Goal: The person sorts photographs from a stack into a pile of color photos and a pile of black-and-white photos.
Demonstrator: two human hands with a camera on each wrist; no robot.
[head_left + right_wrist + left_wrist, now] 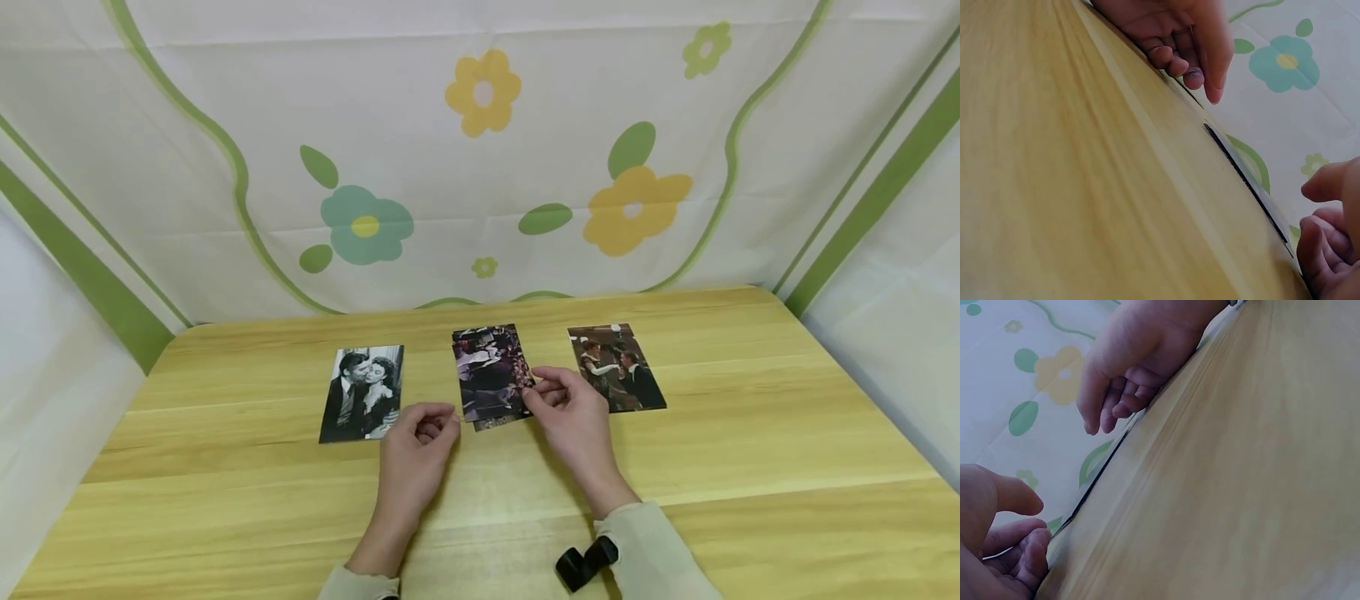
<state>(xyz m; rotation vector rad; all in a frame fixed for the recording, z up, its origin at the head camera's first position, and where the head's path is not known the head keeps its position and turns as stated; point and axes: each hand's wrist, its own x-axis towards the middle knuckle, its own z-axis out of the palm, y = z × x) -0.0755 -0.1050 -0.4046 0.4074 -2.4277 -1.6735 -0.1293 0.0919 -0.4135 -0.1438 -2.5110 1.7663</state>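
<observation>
In the head view, a dark purplish photo card (491,375) lies in the middle of the table, over at least one other photo card (498,423) that peeks out below it. My right hand (576,421) is at its right edge, fingertips touching or almost touching it. Close to its lower left corner rests my left hand (418,454), fingers loosely bent. The left wrist view shows a gap between the left hand's thumb (1019,497) and fingers. A similar gap separates the right hand's thumb (1322,184) from its fingers in the right wrist view.
A black-and-white photo (362,392) of a couple lies on the left, partly beside my left hand. On the right is a colour photo (633,375) of two people, partly behind my right hand. A flowered cloth (420,100) hangs behind the wooden table (225,483).
</observation>
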